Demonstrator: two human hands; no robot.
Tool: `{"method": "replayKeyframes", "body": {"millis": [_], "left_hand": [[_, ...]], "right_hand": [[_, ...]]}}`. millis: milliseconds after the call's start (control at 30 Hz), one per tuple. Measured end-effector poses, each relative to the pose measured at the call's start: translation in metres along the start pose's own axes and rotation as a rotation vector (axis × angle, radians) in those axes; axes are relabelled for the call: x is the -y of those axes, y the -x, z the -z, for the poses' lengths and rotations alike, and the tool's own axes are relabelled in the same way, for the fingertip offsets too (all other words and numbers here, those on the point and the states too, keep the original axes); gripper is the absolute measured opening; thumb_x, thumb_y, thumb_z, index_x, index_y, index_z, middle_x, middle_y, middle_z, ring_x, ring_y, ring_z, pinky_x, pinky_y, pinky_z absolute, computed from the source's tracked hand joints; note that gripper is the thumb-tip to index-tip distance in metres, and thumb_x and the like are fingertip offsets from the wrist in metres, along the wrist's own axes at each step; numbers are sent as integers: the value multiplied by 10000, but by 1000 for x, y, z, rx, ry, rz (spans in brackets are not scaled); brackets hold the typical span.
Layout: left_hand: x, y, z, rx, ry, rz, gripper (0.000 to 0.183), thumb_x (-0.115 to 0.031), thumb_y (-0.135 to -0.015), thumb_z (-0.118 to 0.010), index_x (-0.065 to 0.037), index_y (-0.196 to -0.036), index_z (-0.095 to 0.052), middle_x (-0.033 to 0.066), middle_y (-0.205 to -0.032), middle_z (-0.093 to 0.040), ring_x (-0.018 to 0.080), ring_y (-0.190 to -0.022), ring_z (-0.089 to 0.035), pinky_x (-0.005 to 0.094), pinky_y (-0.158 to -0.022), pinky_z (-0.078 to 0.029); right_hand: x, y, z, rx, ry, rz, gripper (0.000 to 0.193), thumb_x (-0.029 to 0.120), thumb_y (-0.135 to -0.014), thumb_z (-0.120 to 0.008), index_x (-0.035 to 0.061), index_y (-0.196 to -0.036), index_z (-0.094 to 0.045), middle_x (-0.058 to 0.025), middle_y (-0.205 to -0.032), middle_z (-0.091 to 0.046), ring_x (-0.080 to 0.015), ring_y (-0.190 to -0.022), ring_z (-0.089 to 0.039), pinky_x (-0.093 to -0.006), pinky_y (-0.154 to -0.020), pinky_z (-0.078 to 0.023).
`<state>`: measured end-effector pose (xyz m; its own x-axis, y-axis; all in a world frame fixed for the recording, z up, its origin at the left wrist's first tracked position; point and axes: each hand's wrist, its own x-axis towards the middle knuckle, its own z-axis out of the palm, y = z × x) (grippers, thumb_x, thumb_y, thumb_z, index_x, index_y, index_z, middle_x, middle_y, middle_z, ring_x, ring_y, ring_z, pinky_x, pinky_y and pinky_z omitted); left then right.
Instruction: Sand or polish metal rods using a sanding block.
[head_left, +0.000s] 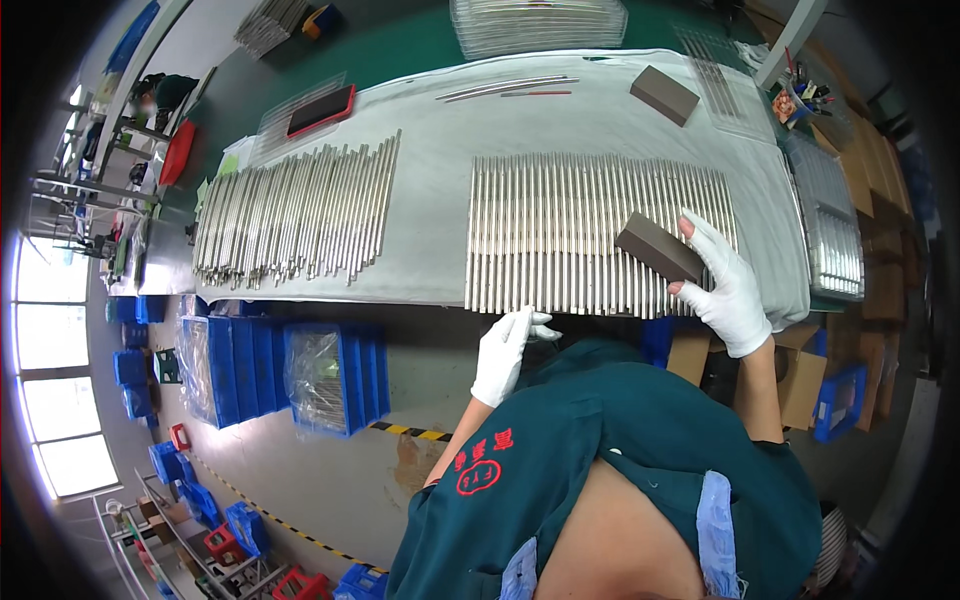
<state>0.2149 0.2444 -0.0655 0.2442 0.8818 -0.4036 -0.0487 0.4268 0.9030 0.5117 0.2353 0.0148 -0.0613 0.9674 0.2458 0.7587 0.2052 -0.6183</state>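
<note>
A wide row of thin silvery metal rods (540, 215) lies side by side on the cloth-covered table, their near ends lined up at the front edge. My left hand (503, 352), in a white glove with bare fingertips showing, is at those near ends with its fingers loosely apart; I see nothing held in it. On the right part of the row a dark brown rectangular block (655, 247) rests at a slant. My gloved right hand (728, 290) is spread around the block's right end, thumb below and fingers above, with a small gap on the finger side.
Another, uneven batch of rods (300, 210) lies to the left. A second brown block (664, 95), a red-edged dark slab (321, 110) and several loose thin rods (508, 88) are farther back. Clear plastic trays (835, 230) stand at the right; blue crates (335, 375) are below the table.
</note>
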Motion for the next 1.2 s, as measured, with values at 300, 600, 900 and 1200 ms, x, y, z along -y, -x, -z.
{"method": "replayKeyframes", "body": {"millis": [300,600,900,1200], "left_hand": [[-1,6,22,-41,48,2,354,-247,-1001,-455,57,-990,-636,124,-795,-679,177,-784,-659,295,-797,-500],[-1,-1,22,-79,86,-45,350,-225,-1001,-448,80,-1002,-620,132,-807,-682,198,-788,-667,305,-806,-502],[1,-1,31,-133,173,-85,345,-236,-1002,-454,69,-946,-607,139,-751,-658,227,-761,-668,330,-780,-517],[-2,1,33,-121,139,-58,343,-230,-1000,-459,78,-968,-607,135,-756,-658,229,-759,-667,326,-775,-518]], "right_hand": [[0,1,2,38,43,10,745,97,-668,-761,138,-1357,-481,-145,-1346,-506,-327,-1172,-535,-368,-962,-453],[2,-1,-1,35,66,39,724,91,-680,-752,134,-1351,-486,-129,-1338,-517,-324,-1145,-552,-371,-943,-458],[1,0,-3,42,55,48,713,67,-685,-745,134,-1348,-489,-120,-1308,-542,-318,-1129,-563,-362,-935,-462],[-7,4,-4,9,-44,-42,690,47,-716,-739,131,-1353,-489,-134,-1283,-563,-293,-1147,-566,-335,-958,-447]]}}
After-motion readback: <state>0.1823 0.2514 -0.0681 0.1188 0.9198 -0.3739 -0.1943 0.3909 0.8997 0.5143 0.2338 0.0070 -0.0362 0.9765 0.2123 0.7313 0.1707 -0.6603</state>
